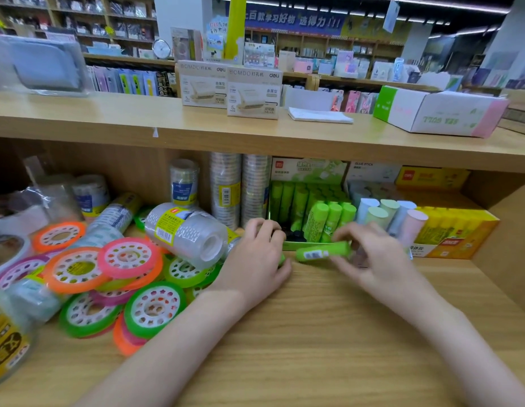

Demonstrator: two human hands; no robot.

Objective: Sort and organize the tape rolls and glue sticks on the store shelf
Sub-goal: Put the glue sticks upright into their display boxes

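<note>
Head view, then. What are the hands doing?

— The right hand [370, 254] pinches a green glue stick [323, 252] by its right end; the stick lies sideways just in front of the green display box [296, 245]. The left hand [261, 259] is curled palm-down at the box's front left corner, and a bit of green shows at its edge. Whether it grips something there, I cannot tell.

— And the rest of the glue sticks?

— More green ones stand upright in that box, some leaning. Just to its right stand pastel glue sticks [384, 214], and beyond them a yellow box of yellow sticks [455, 227]. All sit at the back right of the wooden shelf [314, 333].

— The tape?

— To the left. Flat rolls with orange, pink and green rims [108, 277] lie in a loose, overlapping heap. A wrapped pack of clear tape rolls [186, 230] lies on its side on top of the heap, near the left hand. Behind it, tall stacks of clear tape [240, 189] stand upright against the back wall, just beside the green box.

— Anything above?

— On the upper shelf [138, 118] stand two hole-punch boxes [230, 88], with a folded white cloth [320, 115] and a white carton with green and pink ends [440, 113] to their right.
</note>
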